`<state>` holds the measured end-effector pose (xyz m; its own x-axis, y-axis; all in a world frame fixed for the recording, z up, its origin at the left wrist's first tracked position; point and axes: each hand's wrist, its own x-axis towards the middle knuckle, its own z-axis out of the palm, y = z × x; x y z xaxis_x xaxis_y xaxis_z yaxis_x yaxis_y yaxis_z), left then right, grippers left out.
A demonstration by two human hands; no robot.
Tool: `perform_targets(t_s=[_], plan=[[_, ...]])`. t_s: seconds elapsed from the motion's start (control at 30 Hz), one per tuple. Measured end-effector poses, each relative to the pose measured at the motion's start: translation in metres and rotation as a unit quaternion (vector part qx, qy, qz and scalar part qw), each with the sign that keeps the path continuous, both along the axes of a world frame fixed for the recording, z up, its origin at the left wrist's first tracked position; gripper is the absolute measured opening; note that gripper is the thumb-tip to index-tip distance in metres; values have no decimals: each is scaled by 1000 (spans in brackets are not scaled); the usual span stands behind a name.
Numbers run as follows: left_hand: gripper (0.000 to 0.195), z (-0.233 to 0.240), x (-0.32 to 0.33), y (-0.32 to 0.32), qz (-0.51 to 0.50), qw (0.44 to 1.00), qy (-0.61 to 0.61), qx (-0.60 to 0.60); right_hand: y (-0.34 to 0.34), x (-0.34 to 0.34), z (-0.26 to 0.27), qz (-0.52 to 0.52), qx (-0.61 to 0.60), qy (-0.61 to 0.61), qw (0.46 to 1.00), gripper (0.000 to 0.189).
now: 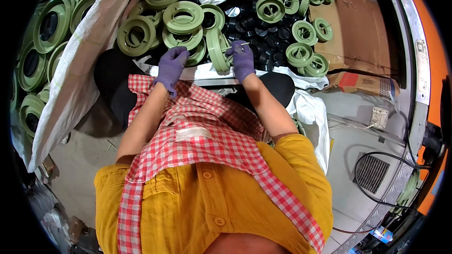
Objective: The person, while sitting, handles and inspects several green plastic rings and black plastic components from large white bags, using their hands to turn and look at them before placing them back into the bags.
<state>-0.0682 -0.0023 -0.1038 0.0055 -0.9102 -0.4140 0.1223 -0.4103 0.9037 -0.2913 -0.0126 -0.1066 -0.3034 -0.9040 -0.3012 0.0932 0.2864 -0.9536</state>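
My right hand (pixel 241 56), in a purple glove, has its fingers closed on a thin pale plastic sprue (pixel 237 46) at the open side of a green plastic ring (pixel 217 50) that stands on edge. My left hand (pixel 174 64), gloved likewise, is at the near rim of stacked green flanged rings (pixel 183 17); whether it grips anything cannot be told. Black plastic caps (pixel 272 38) lie heaped beyond my right hand. Smaller green rings with spoked centres (pixel 304 32) lie at the right side of the heap.
A white woven sack (pixel 81 53) with large green rings stands at the left. Cardboard (pixel 360 28) lies at the back right. A grey machine panel with a socket (pixel 379 118), a vent (pixel 372 172) and black cables is at the right. White plastic sheeting (pixel 310 113) hangs near my right arm.
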Motion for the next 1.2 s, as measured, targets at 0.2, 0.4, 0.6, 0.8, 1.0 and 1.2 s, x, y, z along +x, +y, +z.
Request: perform_targets(t_s=[0.2,0.4,0.6,0.8,1.0,1.2], plan=[[30,22,-10,-6,-59,998,-6,9,1,7,10,12,1,6,1000,18],[40,48,-23,-29,-32,997,57,30,3,9,3,46,-54,80,994,14],[63,49,-24,-44,-70,988,134,16,15,27,53,48,-284,398,871,23],[48,48,-2,-8,-241,879,-203,-358,29,20,33,155,-122,-292,936,65],[43,62,-35,-1,-87,974,204,-51,40,30,77,163,-111,-285,938,55],[39,70,-51,-5,-11,982,190,16,38,34,111,169,-38,-366,914,65]])
